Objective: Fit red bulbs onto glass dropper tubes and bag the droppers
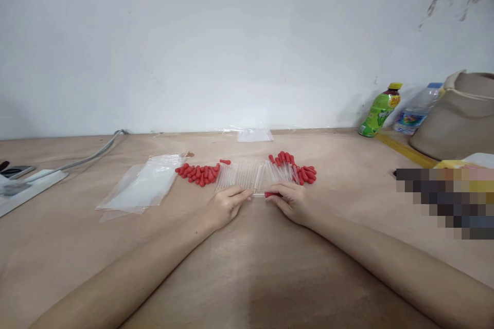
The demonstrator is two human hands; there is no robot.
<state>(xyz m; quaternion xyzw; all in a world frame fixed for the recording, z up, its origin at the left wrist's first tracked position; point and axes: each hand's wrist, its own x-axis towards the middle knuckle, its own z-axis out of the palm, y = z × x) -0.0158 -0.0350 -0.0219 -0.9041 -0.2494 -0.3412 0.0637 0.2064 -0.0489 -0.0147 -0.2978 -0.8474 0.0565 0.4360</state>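
Note:
My left hand (230, 204) pinches one end of a clear glass tube (258, 195). At the tube's other end is a red rubber bulb (271, 194), gripped by my right hand (291, 203); tube and bulb line up like a dropper. Just beyond my hands lies a row of clear tubes (241, 175). To its right are several droppers with red bulbs fitted (283, 158). Loose red bulbs (198, 174) are heaped left of the row, and more red bulbs (306, 175) lie at its right. One bulb (225, 162) rests alone at the row's far left corner.
Clear plastic bags (146, 185) lie at the left, another bag (254, 135) by the wall. A grey cable (92, 154) runs to a white power strip (38, 190). A green bottle (380, 110), a clear water bottle (417, 110) and a beige bin (455, 118) stand back right.

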